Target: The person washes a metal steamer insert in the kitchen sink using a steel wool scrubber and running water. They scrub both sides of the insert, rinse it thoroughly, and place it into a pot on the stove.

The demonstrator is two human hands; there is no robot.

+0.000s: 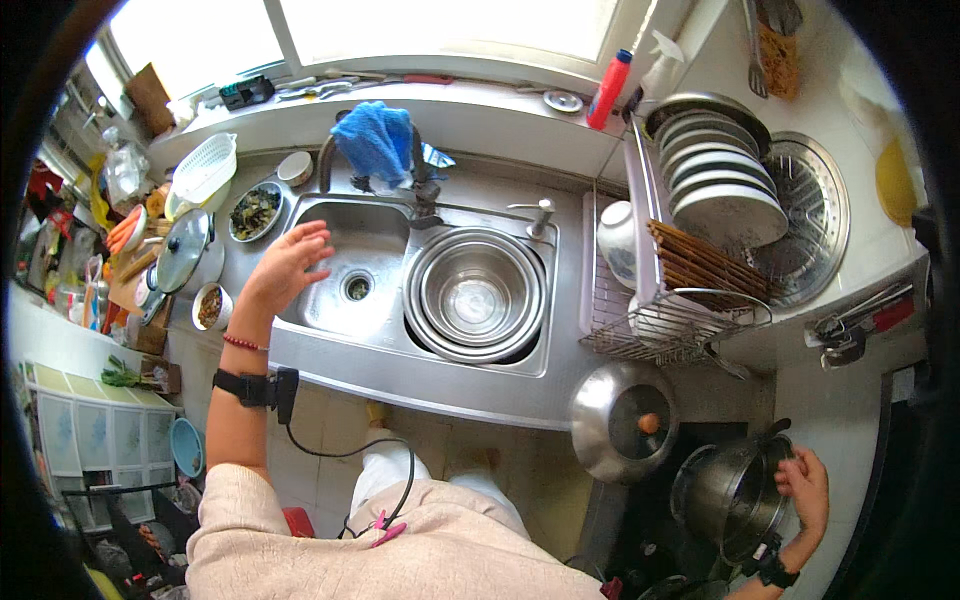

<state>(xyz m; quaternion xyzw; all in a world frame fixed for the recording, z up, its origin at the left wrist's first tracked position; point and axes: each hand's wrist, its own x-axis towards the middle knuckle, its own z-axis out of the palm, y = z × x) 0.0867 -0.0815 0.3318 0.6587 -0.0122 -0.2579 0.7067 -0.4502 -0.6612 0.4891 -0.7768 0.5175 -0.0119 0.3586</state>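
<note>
My left hand [289,262] is raised over the left rim of the stainless steel sink [341,319], palm towards the basins, fingers apart and holding nothing. Stacked steel bowls [480,296] fill the right basin. A blue cloth [375,142] hangs over the faucet. At the lower right my right hand [804,480] is at the far rim of a steel pot [739,495] on the dark stove, fingers curled; whether it grips the pot cannot be told. A steel lid [624,422] with an orange-brown knob lies between the counter edge and the stove.
A wire dish rack [660,337] holds plates [724,214], bowls and wooden chopsticks [705,266]. Left of the sink are a dish of dark greens [256,212], a small bowl of food [213,307], a glass-lidded pot [187,255] and a white colander [204,169]. A red bottle [609,90] stands on the sill.
</note>
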